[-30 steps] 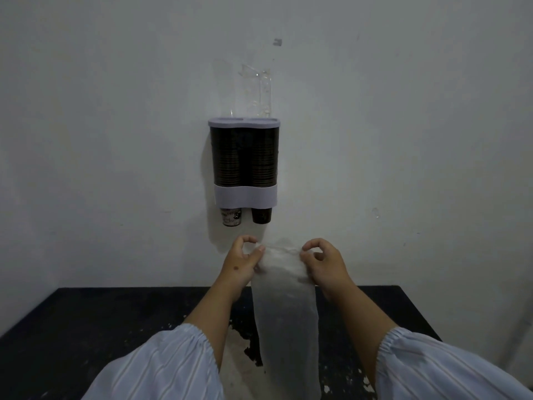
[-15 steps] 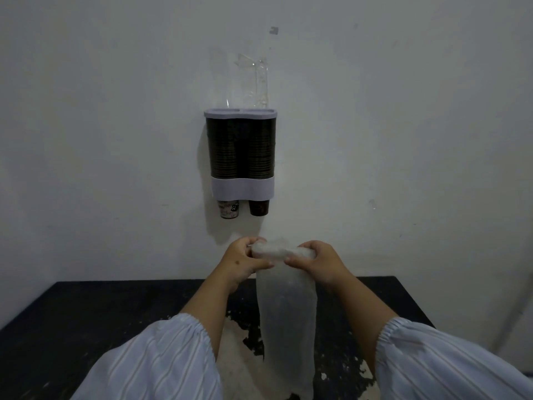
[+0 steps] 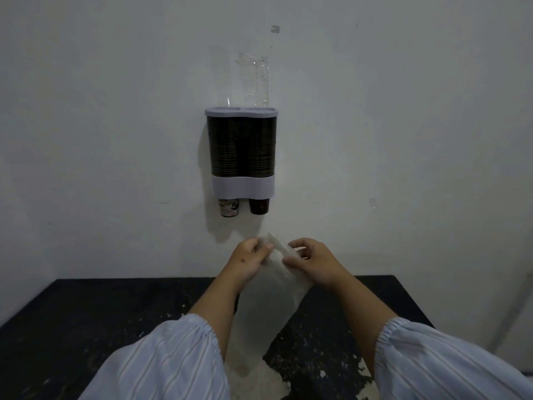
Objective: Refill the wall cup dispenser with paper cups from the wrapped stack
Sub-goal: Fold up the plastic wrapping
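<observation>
A two-tube cup dispenser point(image 3: 241, 153) with a pale lid and band hangs on the white wall, both tubes packed with dark cups; one cup bottom pokes out under each tube. Below it I hold a limp, translucent plastic wrapper point(image 3: 269, 295) that looks empty and hangs down toward the table. My left hand point(image 3: 249, 259) pinches its top edge from the left. From the right, my right hand point(image 3: 310, 262) grips the same top edge. The top of the wrapper is folded over between my fingers.
A black table point(image 3: 86, 319) with chipped, pale patches runs along the wall beneath my arms. A scrap of clear plastic point(image 3: 258, 79) sticks up against the wall above the dispenser lid. A pale vertical surface stands at the far right.
My hands have drawn closer together and folded the wrapper's top edge over. The wrapper has swung to hang slanted toward the lower left. The view has tilted a little.
</observation>
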Motion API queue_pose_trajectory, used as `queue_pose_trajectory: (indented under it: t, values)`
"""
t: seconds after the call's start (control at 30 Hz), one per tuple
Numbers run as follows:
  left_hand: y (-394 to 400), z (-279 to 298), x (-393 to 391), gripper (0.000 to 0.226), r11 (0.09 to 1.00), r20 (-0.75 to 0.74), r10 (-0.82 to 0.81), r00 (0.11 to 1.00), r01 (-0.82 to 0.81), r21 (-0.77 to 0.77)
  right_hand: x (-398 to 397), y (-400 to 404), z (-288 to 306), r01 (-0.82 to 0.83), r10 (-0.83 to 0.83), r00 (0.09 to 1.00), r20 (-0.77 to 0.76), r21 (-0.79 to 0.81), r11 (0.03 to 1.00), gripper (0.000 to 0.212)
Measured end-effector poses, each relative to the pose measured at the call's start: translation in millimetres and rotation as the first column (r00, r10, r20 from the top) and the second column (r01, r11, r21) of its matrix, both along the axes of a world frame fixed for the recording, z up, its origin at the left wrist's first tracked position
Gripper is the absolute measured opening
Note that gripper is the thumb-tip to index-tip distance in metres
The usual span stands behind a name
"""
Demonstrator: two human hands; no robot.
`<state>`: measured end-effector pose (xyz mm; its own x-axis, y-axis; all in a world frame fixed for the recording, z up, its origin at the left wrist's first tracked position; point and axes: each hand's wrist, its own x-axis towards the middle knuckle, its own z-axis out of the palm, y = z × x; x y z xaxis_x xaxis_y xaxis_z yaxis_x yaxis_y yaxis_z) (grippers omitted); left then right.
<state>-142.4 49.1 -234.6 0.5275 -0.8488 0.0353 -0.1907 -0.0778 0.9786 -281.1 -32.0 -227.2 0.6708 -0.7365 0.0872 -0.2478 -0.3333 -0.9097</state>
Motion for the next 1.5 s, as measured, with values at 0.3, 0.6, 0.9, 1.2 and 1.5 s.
queue_pose_trajectory:
  t: [0.3,0.6,0.9,1.2,1.5]
  values:
    - [-9.3,-10.5,-25.0,0.037,0.948,0.24,0.308,0.921,-0.318,0.004,5.1,-4.5,-6.6,0.288,-0.291,0.957,-0.006,-0.13,0.949,0.026]
    - [-12.2,-5.8,-58.5,0.052,0.964,-0.054,0.249,0.967,-0.241,0.116,11.4,6.5,0.3,0.266,-0.274,0.958,0.079,0.099,0.959,0.02]
    - [-6.5,4.7,-61.2,0.049,0.976,-0.351,0.2,0.915,-0.219,-0.015,14.8,18.8,4.9,0.124,-0.136,0.989,0.066,0.157,0.98,0.02]
    - [-9.8,-1.1,-54.6,0.053,0.962,-0.296,0.18,0.938,-0.231,-0.147,12.9,19.3,5.0,0.082,-0.132,0.981,0.145,0.31,0.947,0.022]
    - [-21.3,-16.8,-51.1,0.074,0.964,-0.602,0.193,0.775,-0.264,-0.031,18.8,18.2,15.1,-0.03,-0.219,0.928,0.302,0.644,0.765,0.02]
